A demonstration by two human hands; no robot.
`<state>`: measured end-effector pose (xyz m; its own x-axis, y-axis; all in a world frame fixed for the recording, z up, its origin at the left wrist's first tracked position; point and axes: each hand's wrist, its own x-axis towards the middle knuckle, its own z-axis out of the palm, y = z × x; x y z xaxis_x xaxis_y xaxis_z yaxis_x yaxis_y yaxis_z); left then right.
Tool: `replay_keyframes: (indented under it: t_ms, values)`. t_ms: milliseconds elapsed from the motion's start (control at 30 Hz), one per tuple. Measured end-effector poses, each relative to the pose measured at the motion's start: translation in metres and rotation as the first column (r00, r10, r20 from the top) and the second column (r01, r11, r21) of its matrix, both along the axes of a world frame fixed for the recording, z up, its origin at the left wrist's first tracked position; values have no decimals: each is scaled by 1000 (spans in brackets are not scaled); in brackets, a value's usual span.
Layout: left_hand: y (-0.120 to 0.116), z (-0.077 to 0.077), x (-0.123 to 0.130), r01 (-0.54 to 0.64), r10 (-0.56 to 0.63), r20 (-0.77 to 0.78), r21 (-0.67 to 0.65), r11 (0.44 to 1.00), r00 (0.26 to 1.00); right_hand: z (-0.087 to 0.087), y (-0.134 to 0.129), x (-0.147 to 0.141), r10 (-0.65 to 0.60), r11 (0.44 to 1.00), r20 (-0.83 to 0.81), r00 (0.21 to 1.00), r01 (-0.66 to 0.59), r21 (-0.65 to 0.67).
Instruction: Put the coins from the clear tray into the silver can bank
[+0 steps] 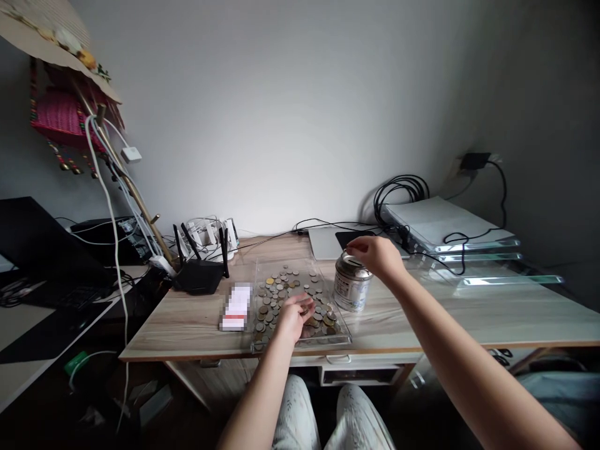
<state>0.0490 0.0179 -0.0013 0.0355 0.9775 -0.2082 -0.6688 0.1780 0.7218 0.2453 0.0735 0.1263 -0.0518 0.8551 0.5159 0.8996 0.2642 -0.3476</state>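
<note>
A clear shallow tray (300, 343) with many loose coins (282, 287), silver and a few gold-coloured, lies on the desk in front of me. My left hand (295, 312) is low over the coins at its near right part, fingers loosely bent and somewhat apart. To the right of the tray stands a round metal coin tin (351, 289) with printed sides and a slot in its silver lid. Above the lid's left edge, my right hand (377, 255) is closed with fingertips pinched together. Whatever sits between those fingertips is too small to make out.
Left of the tray lies a blurred phone (237, 306), with a black router (199, 275) behind it. A closed laptop (323, 242) rests at the back. Clear stacked shelves (473, 240) and a coiled black cable (400, 187) occupy the right. The desk's front edge (422, 347) runs above my knees.
</note>
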Motion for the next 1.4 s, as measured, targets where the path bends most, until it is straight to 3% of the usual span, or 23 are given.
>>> replay_keyframes:
  t_ms: [167,233,300,367,467,533,667,767,833,933,1033,1133,1267,1333,1400]
  values:
    - [0,0,1,-38,38,-4,7,999,999,2,7,16,-57,982,169,984,86,-169]
    - [0,-1,1,-74,74,1,-7,997,997,0,-2,9,-76,989,177,981,96,-108]
    - [1,-1,0,-105,105,17,-13,994,994,-3,-15,-6,-76,997,148,986,71,40]
    - [1,-1,-1,-99,99,39,-2,995,994,-10,-31,-26,35,993,145,989,-51,111]
    - [1,2,0,-79,79,49,-8,997,996,-30,-46,-58,315,949,212,925,-312,-48]
    - [1,4,1,-110,112,48,-40,993,993,-45,-47,-73,424,904,230,876,-392,-171]
    - [3,4,3,-135,140,46,-92,987,989,-70,-33,-86,463,863,164,871,-401,-307]
    - [5,2,3,-121,127,54,-104,987,990,-77,-28,-89,414,880,116,903,-364,-306]
    - [5,1,2,-89,97,75,-102,991,992,-74,-30,-89,380,901,108,919,-342,-266]
    - [3,1,-1,42,-33,105,-88,995,994,-55,-32,-76,321,942,94,943,-307,-138]
    - [1,2,-3,85,-75,118,-79,993,990,-26,-24,-44,124,992,47,991,-123,-11]
    - [2,2,-4,57,-47,113,-83,995,992,-6,-6,-8,-70,995,68,995,74,-60]
    - [3,1,-4,33,-20,135,-95,995,991,2,4,13,-84,976,139,987,110,-187]
    - [2,2,-4,27,-12,155,-95,995,988,1,-4,8,-79,990,111,991,91,-110]
    - [2,2,-5,25,-10,174,-83,996,985,-4,-20,-7,-58,997,65,996,55,48]
